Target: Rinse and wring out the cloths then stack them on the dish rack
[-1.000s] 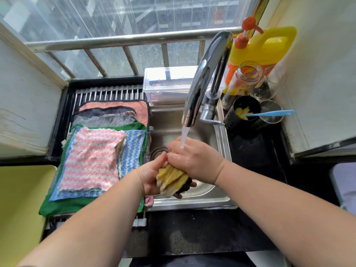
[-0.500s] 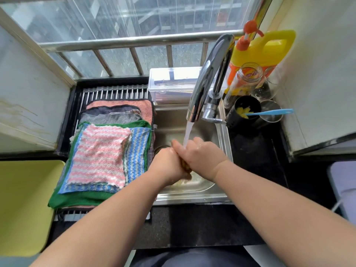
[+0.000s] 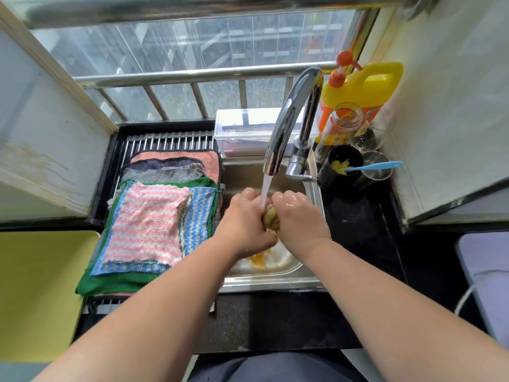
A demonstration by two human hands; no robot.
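Over the steel sink [image 3: 275, 282], my left hand [image 3: 245, 221] and my right hand [image 3: 300, 219] both grip a bunched yellow cloth [image 3: 271, 217], most of it hidden between my fingers. Water runs from the chrome tap [image 3: 289, 119] onto the cloth. To the left, the dish rack [image 3: 165, 139] carries a stack of several cloths, with a pink striped cloth [image 3: 148, 224] on top, a blue striped one [image 3: 198, 216] and a green one [image 3: 110, 283] under it.
A clear plastic box [image 3: 242, 130] stands behind the sink. At the right are a yellow detergent jug [image 3: 360, 89], a glass jar [image 3: 341, 125], cups and a blue brush [image 3: 371, 166]. A yellow board [image 3: 35, 293] lies left of the rack. Dark counter surrounds the sink.
Both hands have risen closer under the tap while squeezing and turning the yellow cloth. The view has tilted up, showing more window.
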